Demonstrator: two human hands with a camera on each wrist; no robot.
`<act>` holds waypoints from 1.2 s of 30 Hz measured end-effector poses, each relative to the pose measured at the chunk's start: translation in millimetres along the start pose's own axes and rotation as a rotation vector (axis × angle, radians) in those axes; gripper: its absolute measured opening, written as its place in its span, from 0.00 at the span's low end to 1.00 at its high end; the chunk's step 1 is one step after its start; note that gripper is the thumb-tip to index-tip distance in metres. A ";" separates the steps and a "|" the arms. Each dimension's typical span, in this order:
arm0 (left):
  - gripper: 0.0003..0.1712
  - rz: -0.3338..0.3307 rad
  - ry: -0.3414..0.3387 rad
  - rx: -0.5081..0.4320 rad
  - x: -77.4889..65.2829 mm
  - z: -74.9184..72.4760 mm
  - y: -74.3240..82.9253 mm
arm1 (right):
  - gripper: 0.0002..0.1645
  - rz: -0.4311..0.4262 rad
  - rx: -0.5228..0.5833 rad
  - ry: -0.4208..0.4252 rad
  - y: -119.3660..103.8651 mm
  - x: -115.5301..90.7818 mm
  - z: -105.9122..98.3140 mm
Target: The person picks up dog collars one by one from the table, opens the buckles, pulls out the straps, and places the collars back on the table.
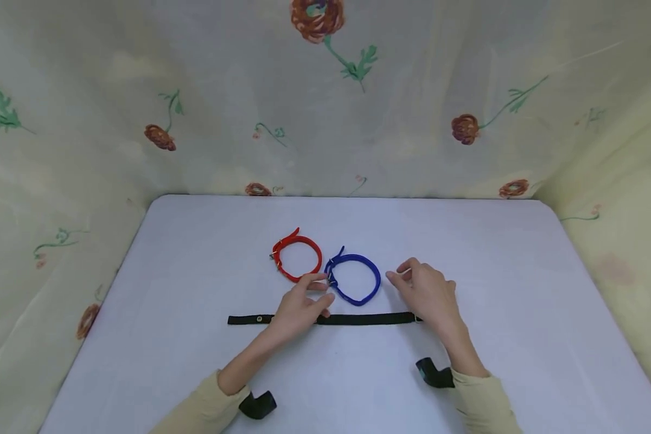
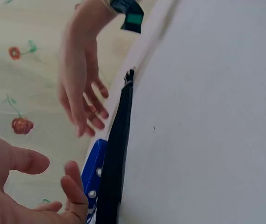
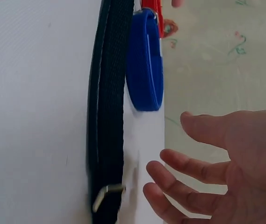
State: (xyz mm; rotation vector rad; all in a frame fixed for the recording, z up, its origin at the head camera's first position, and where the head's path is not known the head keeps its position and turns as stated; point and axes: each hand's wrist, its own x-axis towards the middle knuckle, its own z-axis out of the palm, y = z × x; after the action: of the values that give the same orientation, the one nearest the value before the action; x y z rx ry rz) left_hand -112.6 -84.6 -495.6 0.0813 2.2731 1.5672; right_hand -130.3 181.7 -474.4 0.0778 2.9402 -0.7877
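A blue collar (image 1: 380, 280), buckled into a ring, stands on the table between my hands. Touching or just beside its left side is a smaller red collar (image 1: 320, 256), also fastened into a ring. In front of both lies a black strap (image 1: 366, 319), stretched out straight, with a metal buckle (image 3: 107, 190) at its right end. My left hand (image 1: 299, 307) hovers over the strap, fingertips by the blue collar's buckle; whether they touch it I cannot tell. My right hand (image 1: 428, 292) is right of the blue collar, fingers loosely bent, holding nothing.
The white table (image 1: 521, 271) has rounded far corners. A floral curtain (image 1: 401, 90) hangs behind it and along both sides. Each wrist carries a black camera mount, the left one (image 1: 257, 405) and the right one (image 1: 434, 374) low above the table.
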 end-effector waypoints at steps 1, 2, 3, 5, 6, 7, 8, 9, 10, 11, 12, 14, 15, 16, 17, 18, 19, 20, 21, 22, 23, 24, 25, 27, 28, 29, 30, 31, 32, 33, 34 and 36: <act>0.32 -0.013 0.003 -0.023 0.5 2.0 2.0 | 0.26 -0.006 0.004 0.003 -2.8 2.3 2.8; 0.33 -0.035 0.000 -0.047 0.9 3.6 3.8 | 0.26 -0.012 0.011 0.002 -5.2 4.4 5.5; 0.35 -0.056 -0.002 -0.068 1.3 5.2 5.5 | 0.26 -0.019 0.015 0.002 -7.5 6.1 7.6; 0.37 -0.092 -0.002 -0.094 1.7 7.8 8.4 | 0.26 -0.021 0.025 -0.001 -11.2 8.8 11.6; 0.37 -0.107 0.000 -0.103 1.7 8.8 9.7 | 0.26 -0.019 0.029 -0.005 -12.6 10.0 13.5; 0.38 -0.117 0.004 -0.109 1.7 9.6 10.3 | 0.26 -0.017 0.033 -0.009 -14.1 11.3 15.3; 0.38 -0.124 0.007 -0.116 1.8 10.3 10.9 | 0.27 -0.015 0.035 -0.012 -15.5 12.6 17.0; 0.38 -0.127 0.007 -0.125 1.9 10.7 11.1 | 0.27 -0.012 0.037 -0.015 -16.9 13.8 18.6; 0.39 -0.129 0.005 -0.134 2.2 11.0 11.0 | 0.27 -0.011 0.038 -0.018 -18.0 15.0 20.1; 0.39 -0.127 0.001 -0.147 2.6 11.1 10.9 | 0.28 -0.011 0.034 -0.019 -18.9 16.2 21.6; 0.39 -0.127 -0.003 -0.156 3.2 11.2 10.5 | 0.28 -0.014 0.032 -0.018 -19.9 17.3 22.9; 0.40 -0.122 -0.011 -0.167 4.3 11.3 10.1 | 0.28 -0.025 0.025 -0.014 -21.2 19.2 25.3; 0.40 -0.120 -0.014 -0.172 4.8 11.3 10.1 | 0.28 -0.033 0.024 -0.013 -21.5 20.1 26.3; 0.40 -0.120 -0.016 -0.177 5.3 11.3 9.9 | 0.28 -0.042 0.022 -0.014 -21.5 20.9 27.2; 0.40 -0.121 -0.017 -0.181 5.8 11.3 9.9 | 0.27 -0.051 0.022 -0.016 -21.6 21.5 28.2; 0.40 -0.122 -0.019 -0.184 6.2 11.1 9.7 | 0.27 -0.060 0.025 -0.019 -21.5 22.2 28.9; 0.40 -0.122 -0.019 -0.188 6.5 11.0 9.9 | 0.26 -0.068 0.028 -0.022 -21.3 22.7 29.6; 0.39 -0.123 -0.020 -0.192 6.7 10.9 9.9 | 0.25 -0.075 0.031 -0.025 -21.2 23.1 30.2; 0.39 -0.124 -0.019 -0.197 6.8 10.6 10.0 | 0.25 -0.081 0.035 -0.026 -21.2 23.6 30.7; 0.38 -0.125 -0.019 -0.202 6.8 10.6 10.0 | 0.24 -0.086 0.036 -0.027 -21.1 23.6 31.2; 0.38 -0.126 -0.020 -0.207 6.6 10.6 10.3 | 0.23 -0.090 0.038 -0.027 -21.0 23.6 31.7; 0.38 -0.127 -0.021 -0.212 6.4 10.6 10.5 | 0.23 -0.094 0.038 -0.024 -21.0 23.6 32.0; 0.38 -0.128 -0.022 -0.216 6.0 10.7 11.0 | 0.22 -0.097 0.040 -0.021 -21.1 23.7 32.2; 0.38 -0.131 -0.023 -0.224 5.4 11.0 11.7 | 0.20 -0.101 0.041 -0.017 -21.3 23.7 32.4; 0.38 -0.132 -0.024 -0.226 5.1 11.2 12.1 | 0.20 -0.101 0.044 -0.016 -21.5 23.6 32.1; 0.39 -0.134 -0.024 -0.226 4.7 11.4 12.5 | 0.19 -0.100 0.046 -0.013 -21.7 23.6 31.6; 0.39 -0.135 -0.023 -0.224 4.3 11.7 13.1 | 0.19 -0.097 0.049 -0.010 -22.0 23.3 30.9; 0.39 -0.136 -0.022 -0.224 4.0 11.9 13.6 | 0.19 -0.095 0.053 -0.007 -22.4 22.9 30.1; 0.38 -0.138 -0.018 -0.224 3.7 11.9 14.1 | 0.18 -0.094 0.057 -0.004 -22.7 22.3 29.3; 0.38 -0.140 -0.012 -0.223 3.2 11.9 14.9 | 0.18 -0.093 0.064 -0.001 -23.0 21.6 28.2; 0.38 -0.141 -0.006 -0.224 2.9 11.9 15.6 | 0.18 -0.094 0.070 0.003 -23.3 20.6 27.2; 0.37 -0.145 0.010 -0.222 1.7 11.6 17.0 | 0.19 -0.098 0.080 0.009 -23.8 18.0 25.6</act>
State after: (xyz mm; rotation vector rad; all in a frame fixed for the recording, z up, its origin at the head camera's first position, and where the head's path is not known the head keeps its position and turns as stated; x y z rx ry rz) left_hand -113.0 -67.5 -484.1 -0.1480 2.0461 1.7321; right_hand -147.8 148.8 -486.5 -0.0570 2.9402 -0.9202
